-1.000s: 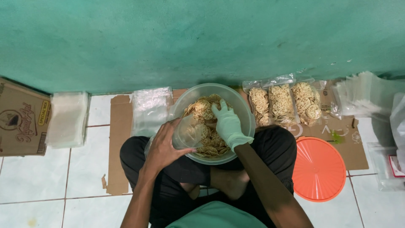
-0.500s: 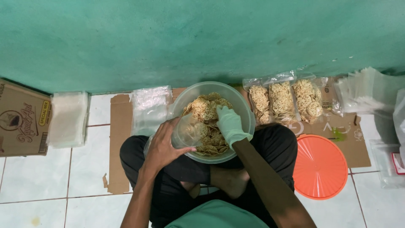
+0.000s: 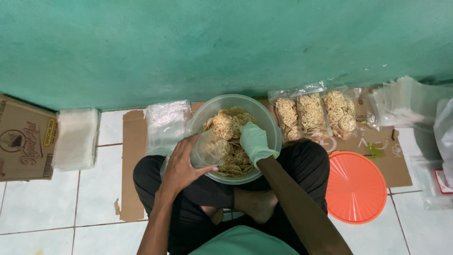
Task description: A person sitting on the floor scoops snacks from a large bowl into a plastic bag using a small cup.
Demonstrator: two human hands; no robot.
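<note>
While left hand [image 3: 181, 165] grips clear bag [image 3: 207, 150], gloved right hand [image 3: 255, 141] grasps round golden crackers [image 3: 226, 125].

A bowl [image 3: 234, 137] sits at centre frame on a seated person's lap, with crackers [image 3: 226, 125] in it. The left hand [image 3: 184, 165] is at the bowl's lower left rim; the right hand [image 3: 255, 141] is inside it. Three filled bags [image 3: 314, 113] lie to the upper right, a lid [image 3: 356, 186] lower right, and a box [image 3: 23, 139] at far left.
</note>
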